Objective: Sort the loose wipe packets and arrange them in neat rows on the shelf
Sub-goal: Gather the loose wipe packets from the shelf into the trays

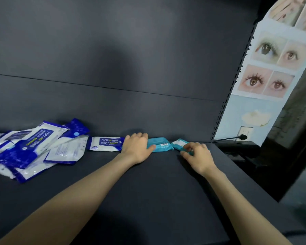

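Left hand (137, 147) on teal packet (160, 145), right hand (197, 154) pinching another

Two bare forearms run from the bottom edge of the frame up to the left hand (137, 147) and the right hand (198, 157). No sleeve, cuff or glove covers either arm from wrist to as far as the frame shows. Wrists carry no watch or band. The fingers (141, 136) show no rings, and the nails look short and plain, though fine detail is blurred.
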Tool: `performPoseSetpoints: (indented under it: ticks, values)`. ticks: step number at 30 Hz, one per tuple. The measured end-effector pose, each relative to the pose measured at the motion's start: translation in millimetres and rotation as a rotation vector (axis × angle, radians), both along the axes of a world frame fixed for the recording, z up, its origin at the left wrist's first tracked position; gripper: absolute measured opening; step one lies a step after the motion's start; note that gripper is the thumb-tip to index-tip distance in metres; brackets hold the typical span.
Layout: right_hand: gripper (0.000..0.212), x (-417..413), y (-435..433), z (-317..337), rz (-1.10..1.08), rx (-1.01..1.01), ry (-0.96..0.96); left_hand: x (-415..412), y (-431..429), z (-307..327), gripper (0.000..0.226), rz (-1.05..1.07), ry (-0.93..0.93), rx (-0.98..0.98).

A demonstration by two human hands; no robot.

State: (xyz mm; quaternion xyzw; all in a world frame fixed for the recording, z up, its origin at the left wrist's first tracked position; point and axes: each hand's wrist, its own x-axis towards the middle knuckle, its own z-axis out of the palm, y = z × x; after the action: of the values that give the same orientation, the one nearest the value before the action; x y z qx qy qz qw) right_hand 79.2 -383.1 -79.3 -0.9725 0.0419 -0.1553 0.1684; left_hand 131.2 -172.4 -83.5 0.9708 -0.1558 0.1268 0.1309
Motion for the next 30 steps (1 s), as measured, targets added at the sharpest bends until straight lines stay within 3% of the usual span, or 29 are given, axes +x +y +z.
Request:
performPoseSetpoints:
  ticks: [4,8,14,18,22,30]
  values:
    - [0.04,21,-15,0,-0.087,-0.064,0.021,24,-12,-4,0.054,0.05,-0.039,0.092]
    - [0.052,36,-25,-4,-0.128,0.037,0.173,37,-15,-9,0.062,0.064,0.106,0.023]
    - [0.069,37,-24,4,-0.174,0.147,0.232,37,-18,3,0.068,0.099,0.144,0.015]
    - [0.057,36,-23,7,-0.164,0.305,0.208,32,-20,10,0.067,0.104,0.178,-0.053]
    - [0.057,19,-15,13,-0.123,0.382,0.186,15,-11,10,0.053,0.062,0.193,-0.296]
    - [0.032,-50,24,40,0.144,0.763,-0.143,-69,25,43,0.031,-0.059,0.1,-0.87]
